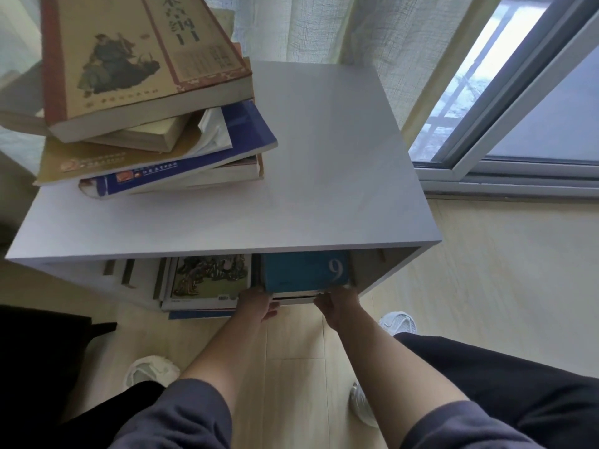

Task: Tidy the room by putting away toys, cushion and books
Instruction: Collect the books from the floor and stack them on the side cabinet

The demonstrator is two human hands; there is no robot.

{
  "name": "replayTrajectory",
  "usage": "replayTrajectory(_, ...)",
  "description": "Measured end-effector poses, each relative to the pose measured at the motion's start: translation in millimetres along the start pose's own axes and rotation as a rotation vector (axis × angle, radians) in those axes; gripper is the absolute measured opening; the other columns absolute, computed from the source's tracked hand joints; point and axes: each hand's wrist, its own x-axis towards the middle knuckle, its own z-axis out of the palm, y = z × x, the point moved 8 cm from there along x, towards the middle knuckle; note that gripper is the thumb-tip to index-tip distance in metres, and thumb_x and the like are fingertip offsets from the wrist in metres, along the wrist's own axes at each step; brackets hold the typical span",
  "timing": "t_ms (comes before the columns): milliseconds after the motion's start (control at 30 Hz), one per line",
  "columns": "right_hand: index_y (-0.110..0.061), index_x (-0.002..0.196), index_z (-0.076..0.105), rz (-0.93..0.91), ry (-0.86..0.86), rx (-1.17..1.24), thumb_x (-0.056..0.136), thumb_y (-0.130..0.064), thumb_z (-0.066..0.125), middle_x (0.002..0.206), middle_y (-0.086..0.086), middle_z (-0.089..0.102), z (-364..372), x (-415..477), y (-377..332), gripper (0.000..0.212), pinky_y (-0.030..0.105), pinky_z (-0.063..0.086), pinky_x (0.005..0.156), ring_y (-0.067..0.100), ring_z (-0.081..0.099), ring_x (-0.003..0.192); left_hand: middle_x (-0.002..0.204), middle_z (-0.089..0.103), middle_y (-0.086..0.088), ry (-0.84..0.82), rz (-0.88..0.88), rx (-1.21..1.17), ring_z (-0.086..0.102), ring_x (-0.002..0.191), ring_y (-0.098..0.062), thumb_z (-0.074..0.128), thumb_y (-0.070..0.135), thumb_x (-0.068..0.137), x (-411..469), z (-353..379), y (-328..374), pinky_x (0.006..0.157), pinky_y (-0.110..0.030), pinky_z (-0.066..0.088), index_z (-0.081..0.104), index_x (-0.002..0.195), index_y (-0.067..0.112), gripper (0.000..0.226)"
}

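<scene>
Left hand (259, 303) and right hand (337, 303) reach forward together from bare forearms and meet the near edge of a blue book (304, 270) marked with a white 9. The left hand is at the book's near left corner and the right hand at its near right corner. The fingertips are hidden against the book, so it cannot be told whether the hands pinch it or only push on it.

At 10 o'clock in the view, a loose, uneven stack of books (146, 108) sits on top of a white cabinet (324, 157), the top one tan with a seated figure drawn on it. Below the cabinet top, at about 7 o'clock from its centre, a flat pile with an illustrated cover (210, 280) lies inside the open shelf. Just to its right, at 6 o'clock, the blue book lies flat on a few others, partly inside the shelf with its near edge at the opening. At 2 o'clock there is a window (518, 108) with a pale curtain (324, 27) beside it.

The book part of the tidying looks partly done: some books are shelved and one is going in, while the stack on top probably remains. No toys or cushion are in view, so their state cannot be judged.
</scene>
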Motion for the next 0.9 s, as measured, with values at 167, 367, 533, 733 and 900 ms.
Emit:
replayTrajectory(167,-0.003,0.106,0.052,0.063,-0.051,0.044,0.091,-0.003,0.061,0.067,0.008,0.044,16.2,-17.0,36.5,0.018,0.033,0.056,0.067,0.017,0.045,0.056,0.086,0.057,-0.009,0.093,-0.063,0.063,0.057,0.07,-0.019,0.051,0.009,0.097,-2.3,-48.3,-24.3,0.057,-0.034,0.05,0.054,0.118,0.0,0.024)
replayTrajectory(367,-0.001,0.106,0.057,0.162,-0.207,-0.121,0.092,-0.013,0.065,0.102,0.015,0.052,63.1,-43.6,75.5,0.02,0.044,0.047,0.097,0.03,0.054,0.1,0.126,0.054,-0.019,0.224,-0.154,-0.09,0.057,0.106,-0.03,0.063,0.028,0.091,4.8,-112.5,-48.7,0.084,-0.041,0.05,0.047,0.133,-0.001,0.054)
replayTrajectory(533,-0.003,0.137,0.046,0.191,-0.26,-0.243,0.085,-0.022,0.074,0.14,0.015,0.043,97.4,-37.0,91.1,0.061,0.047,0.044,0.098,0.034,0.041,0.132,0.14,0.046,-0.02,0.208,-0.122,-0.359,0.047,0.126,-0.032,0.064,0.028,0.091,20.0,-123.9,-46.7,0.1,-0.043,0.046,0.043,0.138,0.001,0.059)
replayTrajectory(733,-0.007,0.14,0.042,0.192,-0.253,-0.33,0.082,-0.025,0.077,0.146,0.013,0.041,120.2,-23.1,94.7,0.071,0.05,0.041,0.106,0.032,0.038,0.135,0.116,0.058,-0.015,0.151,-0.11,-0.571,0.057,0.093,-0.028,0.063,0.024,0.091,39.4,-119.7,-34.3,0.088,-0.036,0.047,0.046,0.135,0.004,0.051)
replayTrajectory(900,-0.01,0.136,0.045,0.201,-0.224,-0.365,0.081,-0.028,0.077,0.138,0.012,0.047,123.4,-15.5,96.6,0.067,0.046,0.045,0.1,0.031,0.044,0.129,0.086,0.056,-0.009,0.245,-0.131,-0.577,0.056,0.073,-0.02,0.071,0.024,0.085,47.3,-125.8,-41.0,0.063,-0.027,0.05,0.055,0.117,0.004,0.041)
